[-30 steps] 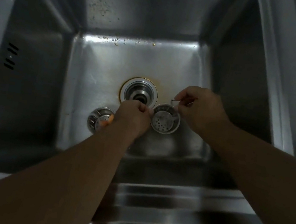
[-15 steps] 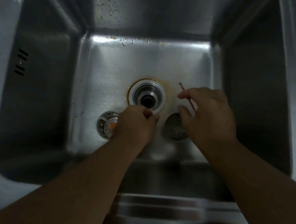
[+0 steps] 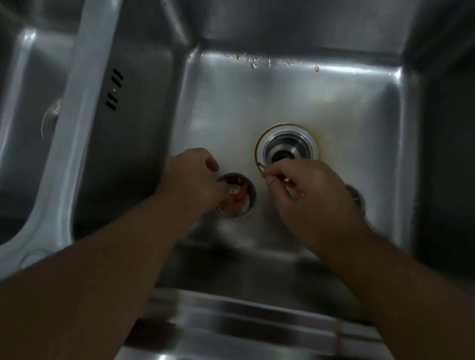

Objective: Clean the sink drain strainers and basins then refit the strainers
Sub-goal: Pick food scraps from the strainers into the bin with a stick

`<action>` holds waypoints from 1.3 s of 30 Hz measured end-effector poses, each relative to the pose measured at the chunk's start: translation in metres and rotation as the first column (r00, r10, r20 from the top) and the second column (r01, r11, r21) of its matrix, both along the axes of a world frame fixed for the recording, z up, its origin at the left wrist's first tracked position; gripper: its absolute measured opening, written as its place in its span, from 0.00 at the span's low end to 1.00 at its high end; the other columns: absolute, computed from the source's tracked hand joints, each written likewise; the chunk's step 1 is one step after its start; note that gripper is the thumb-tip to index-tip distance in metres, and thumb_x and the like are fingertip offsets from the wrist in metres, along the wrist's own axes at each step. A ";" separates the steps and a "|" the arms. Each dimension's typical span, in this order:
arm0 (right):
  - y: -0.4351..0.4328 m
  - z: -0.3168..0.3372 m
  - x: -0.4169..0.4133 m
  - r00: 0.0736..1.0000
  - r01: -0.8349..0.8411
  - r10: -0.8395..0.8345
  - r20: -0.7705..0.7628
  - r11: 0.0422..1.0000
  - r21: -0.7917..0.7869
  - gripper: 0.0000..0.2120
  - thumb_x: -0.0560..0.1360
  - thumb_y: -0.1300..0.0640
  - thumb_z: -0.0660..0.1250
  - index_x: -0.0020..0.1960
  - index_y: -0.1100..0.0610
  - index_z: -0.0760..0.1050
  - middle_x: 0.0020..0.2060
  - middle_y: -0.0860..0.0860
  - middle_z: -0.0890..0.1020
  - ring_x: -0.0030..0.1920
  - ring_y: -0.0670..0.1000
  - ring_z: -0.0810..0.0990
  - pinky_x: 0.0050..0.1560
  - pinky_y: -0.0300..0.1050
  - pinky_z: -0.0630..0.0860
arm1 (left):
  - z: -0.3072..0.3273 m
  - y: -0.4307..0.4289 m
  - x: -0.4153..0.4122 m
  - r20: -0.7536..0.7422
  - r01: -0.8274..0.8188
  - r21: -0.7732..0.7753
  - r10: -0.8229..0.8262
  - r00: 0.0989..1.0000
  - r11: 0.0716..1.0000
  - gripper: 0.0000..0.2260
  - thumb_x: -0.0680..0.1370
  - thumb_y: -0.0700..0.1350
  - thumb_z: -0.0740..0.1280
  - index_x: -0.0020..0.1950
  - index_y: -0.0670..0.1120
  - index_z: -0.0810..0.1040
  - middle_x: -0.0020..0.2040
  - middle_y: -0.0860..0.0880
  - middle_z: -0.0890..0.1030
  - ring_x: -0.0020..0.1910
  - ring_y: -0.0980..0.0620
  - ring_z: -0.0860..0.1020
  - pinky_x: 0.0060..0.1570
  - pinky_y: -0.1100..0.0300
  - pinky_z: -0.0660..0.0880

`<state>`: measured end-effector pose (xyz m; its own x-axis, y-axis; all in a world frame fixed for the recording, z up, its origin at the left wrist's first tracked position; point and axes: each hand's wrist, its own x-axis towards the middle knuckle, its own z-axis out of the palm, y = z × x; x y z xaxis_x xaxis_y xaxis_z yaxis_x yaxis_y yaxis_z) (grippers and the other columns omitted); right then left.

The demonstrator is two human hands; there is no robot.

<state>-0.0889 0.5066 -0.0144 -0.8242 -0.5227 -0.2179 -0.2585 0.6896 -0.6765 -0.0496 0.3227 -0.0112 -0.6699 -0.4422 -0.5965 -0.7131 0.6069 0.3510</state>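
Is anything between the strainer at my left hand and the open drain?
Yes: the right hand, pinching a thin red pick, lies over the near rim of the drain, beside the strainer that the left hand holds. The drain opening itself looks unobstructed.

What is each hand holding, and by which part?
The left hand grips the strainer by its left rim. The right hand pinches a thin red stick near its tip.

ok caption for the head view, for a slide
Left hand grips a strainer with orange scraps in the basin; right hand pinches a thin red stick by the open drain.
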 end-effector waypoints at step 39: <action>0.294 0.140 0.248 0.468 0.709 -0.866 -0.178 0.488 -0.510 0.07 0.82 0.51 0.64 0.53 0.48 0.81 0.44 0.44 0.82 0.47 0.51 0.82 0.41 0.49 0.80 | 0.153 0.328 0.101 -0.704 0.844 -0.141 -0.652 0.283 0.518 0.05 0.78 0.41 0.70 0.50 0.47 0.85 0.43 0.54 0.80 0.41 0.58 0.78 0.45 0.65 0.75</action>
